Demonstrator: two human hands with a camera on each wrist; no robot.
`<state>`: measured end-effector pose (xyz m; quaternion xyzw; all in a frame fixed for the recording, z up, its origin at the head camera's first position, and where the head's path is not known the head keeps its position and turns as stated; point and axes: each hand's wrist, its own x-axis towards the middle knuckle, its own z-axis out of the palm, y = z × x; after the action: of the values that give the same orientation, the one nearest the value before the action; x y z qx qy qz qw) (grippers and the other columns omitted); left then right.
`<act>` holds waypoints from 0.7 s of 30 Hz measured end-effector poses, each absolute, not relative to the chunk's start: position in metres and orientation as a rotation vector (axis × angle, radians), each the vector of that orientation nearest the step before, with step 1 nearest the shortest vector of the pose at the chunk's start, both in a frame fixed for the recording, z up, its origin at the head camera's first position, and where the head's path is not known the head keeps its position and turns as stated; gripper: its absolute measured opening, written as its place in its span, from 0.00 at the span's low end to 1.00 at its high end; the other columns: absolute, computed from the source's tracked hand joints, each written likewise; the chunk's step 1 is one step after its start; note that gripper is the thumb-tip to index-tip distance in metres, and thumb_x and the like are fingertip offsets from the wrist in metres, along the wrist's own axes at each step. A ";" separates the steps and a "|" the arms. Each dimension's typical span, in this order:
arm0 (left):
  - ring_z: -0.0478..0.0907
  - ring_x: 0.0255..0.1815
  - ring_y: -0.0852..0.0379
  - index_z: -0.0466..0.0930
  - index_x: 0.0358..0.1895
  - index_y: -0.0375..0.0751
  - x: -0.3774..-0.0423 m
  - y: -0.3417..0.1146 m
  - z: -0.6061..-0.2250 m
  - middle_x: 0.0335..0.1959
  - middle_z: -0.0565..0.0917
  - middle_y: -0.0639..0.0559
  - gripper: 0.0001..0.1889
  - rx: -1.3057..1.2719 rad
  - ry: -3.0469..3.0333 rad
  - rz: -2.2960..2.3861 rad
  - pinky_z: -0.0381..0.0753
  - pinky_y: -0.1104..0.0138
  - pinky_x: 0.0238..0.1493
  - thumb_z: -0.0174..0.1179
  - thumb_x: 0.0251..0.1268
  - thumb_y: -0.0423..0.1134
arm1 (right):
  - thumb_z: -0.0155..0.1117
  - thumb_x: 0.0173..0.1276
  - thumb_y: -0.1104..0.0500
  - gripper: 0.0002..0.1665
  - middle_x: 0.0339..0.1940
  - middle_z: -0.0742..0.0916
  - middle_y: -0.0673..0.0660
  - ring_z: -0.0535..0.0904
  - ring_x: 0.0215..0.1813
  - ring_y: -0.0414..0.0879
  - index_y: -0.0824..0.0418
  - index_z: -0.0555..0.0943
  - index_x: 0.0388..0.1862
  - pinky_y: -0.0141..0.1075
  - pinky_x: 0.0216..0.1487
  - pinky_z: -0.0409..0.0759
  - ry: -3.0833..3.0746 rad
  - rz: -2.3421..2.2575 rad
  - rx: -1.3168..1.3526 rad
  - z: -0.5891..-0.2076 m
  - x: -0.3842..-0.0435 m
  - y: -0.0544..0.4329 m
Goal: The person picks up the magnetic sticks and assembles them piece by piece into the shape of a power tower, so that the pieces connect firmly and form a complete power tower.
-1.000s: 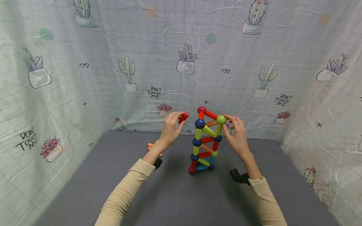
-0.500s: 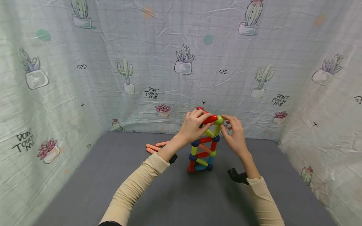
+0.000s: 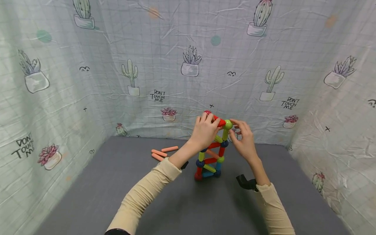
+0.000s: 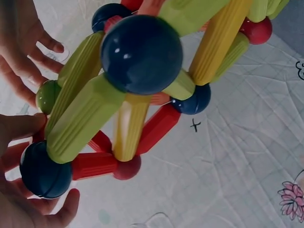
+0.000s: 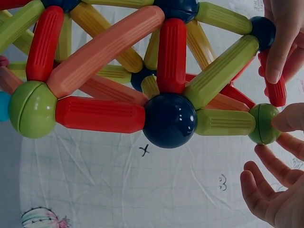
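A tower of coloured rods and balls (image 3: 211, 160) stands upright on the grey table. At its top my left hand (image 3: 203, 133) pinches a red rod (image 5: 276, 90), whose end is right by the green corner ball (image 3: 228, 124). The fingers also curve about the dark blue corner ball (image 4: 46, 170), which the hand hides in the head view. On the other side my right hand (image 3: 244, 138) has thumb and fingertips at the green ball, gripping it lightly. Another red rod runs back to a red ball (image 3: 207, 113).
Several loose orange rods (image 3: 160, 153) lie on the table (image 3: 117, 182) left of the tower, beyond the left forearm. A cloth printed with cacti (image 3: 191, 68) hangs behind and on both sides. A black wrist mount (image 3: 246, 182) projects from the right wrist.
The left hand has carried the red rod rightward from beside the tower to its top, between the blue and green balls. The right hand has stayed at the green ball.
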<state>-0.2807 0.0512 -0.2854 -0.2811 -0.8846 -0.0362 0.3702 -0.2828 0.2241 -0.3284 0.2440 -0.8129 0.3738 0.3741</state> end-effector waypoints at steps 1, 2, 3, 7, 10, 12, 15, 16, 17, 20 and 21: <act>0.67 0.37 0.55 0.78 0.50 0.48 -0.280 0.052 -0.284 0.37 0.75 0.52 0.17 -0.712 -2.279 -0.071 0.65 0.65 0.36 0.56 0.59 0.48 | 0.56 0.61 0.66 0.22 0.46 0.77 0.63 0.73 0.45 0.51 0.61 0.73 0.56 0.42 0.37 0.74 -2.081 0.962 0.626 -0.328 -0.283 0.224; 0.67 0.37 0.55 0.79 0.49 0.48 -0.280 0.053 -0.283 0.37 0.75 0.52 0.16 -0.703 -2.288 -0.042 0.65 0.65 0.36 0.55 0.59 0.48 | 0.56 0.61 0.66 0.22 0.46 0.77 0.63 0.73 0.45 0.51 0.61 0.72 0.56 0.44 0.37 0.74 -2.079 0.965 0.626 -0.328 -0.284 0.225; 0.67 0.38 0.55 0.79 0.48 0.48 -0.280 0.053 -0.283 0.37 0.75 0.52 0.16 -0.697 -2.298 -0.012 0.65 0.65 0.36 0.55 0.59 0.48 | 0.56 0.61 0.66 0.22 0.46 0.77 0.63 0.73 0.44 0.51 0.61 0.72 0.56 0.44 0.37 0.74 -2.080 0.967 0.623 -0.329 -0.285 0.225; 0.66 0.40 0.55 0.79 0.47 0.49 -0.281 0.055 -0.282 0.39 0.75 0.52 0.15 -0.693 -2.337 0.047 0.65 0.65 0.37 0.55 0.59 0.49 | 0.57 0.61 0.66 0.22 0.47 0.77 0.62 0.73 0.44 0.50 0.60 0.72 0.56 0.39 0.37 0.74 -2.088 0.967 0.610 -0.329 -0.287 0.226; 0.66 0.42 0.55 0.78 0.49 0.50 -0.282 0.053 -0.285 0.40 0.75 0.53 0.16 -0.712 -2.349 -0.004 0.64 0.63 0.39 0.55 0.59 0.50 | 0.57 0.60 0.66 0.23 0.46 0.77 0.62 0.73 0.43 0.49 0.60 0.72 0.56 0.39 0.37 0.74 -2.085 0.959 0.616 -0.329 -0.287 0.226; 0.66 0.44 0.54 0.76 0.52 0.49 -0.281 0.050 -0.287 0.42 0.75 0.52 0.19 -0.735 -2.343 -0.067 0.64 0.61 0.42 0.56 0.58 0.50 | 0.57 0.60 0.67 0.23 0.46 0.77 0.62 0.73 0.43 0.50 0.61 0.72 0.56 0.41 0.37 0.74 -2.079 0.956 0.626 -0.330 -0.287 0.227; 0.66 0.46 0.52 0.72 0.57 0.48 -0.279 0.042 -0.290 0.46 0.74 0.50 0.24 -0.761 -2.307 -0.196 0.65 0.59 0.44 0.57 0.57 0.51 | 0.56 0.60 0.67 0.24 0.46 0.77 0.64 0.74 0.43 0.52 0.62 0.70 0.58 0.46 0.36 0.75 -2.087 0.963 0.632 -0.332 -0.286 0.227; 0.66 0.46 0.51 0.70 0.58 0.47 -0.278 0.038 -0.292 0.47 0.74 0.49 0.26 -0.759 -2.296 -0.256 0.65 0.59 0.44 0.58 0.56 0.51 | 0.56 0.61 0.66 0.26 0.47 0.77 0.64 0.74 0.44 0.53 0.61 0.69 0.59 0.46 0.36 0.75 -2.103 0.969 0.627 -0.333 -0.286 0.228; 0.66 0.45 0.51 0.69 0.59 0.47 -0.277 0.034 -0.294 0.48 0.73 0.48 0.28 -0.748 -2.281 -0.308 0.65 0.59 0.43 0.59 0.55 0.51 | 0.55 0.61 0.66 0.27 0.47 0.77 0.64 0.74 0.44 0.54 0.62 0.67 0.61 0.46 0.36 0.75 -2.126 0.973 0.619 -0.336 -0.285 0.229; 0.68 0.43 0.51 0.68 0.59 0.43 -0.273 0.022 -0.306 0.46 0.74 0.47 0.30 -0.668 -2.246 -0.451 0.65 0.61 0.40 0.61 0.53 0.50 | 0.55 0.62 0.64 0.29 0.48 0.78 0.64 0.74 0.46 0.56 0.64 0.62 0.63 0.46 0.38 0.74 -2.217 0.974 0.606 -0.347 -0.285 0.229; 0.68 0.42 0.52 0.68 0.58 0.42 -0.272 0.020 -0.312 0.45 0.75 0.47 0.29 -0.632 -2.243 -0.478 0.66 0.62 0.39 0.61 0.53 0.50 | 0.55 0.62 0.64 0.29 0.48 0.78 0.64 0.74 0.46 0.56 0.65 0.63 0.62 0.46 0.38 0.74 -2.250 0.968 0.602 -0.352 -0.285 0.229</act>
<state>-0.2715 0.0195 -0.3120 -0.2465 -0.8752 -0.1863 0.3721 -0.2847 0.2295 -0.3517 0.2273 -0.8497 0.3655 0.3046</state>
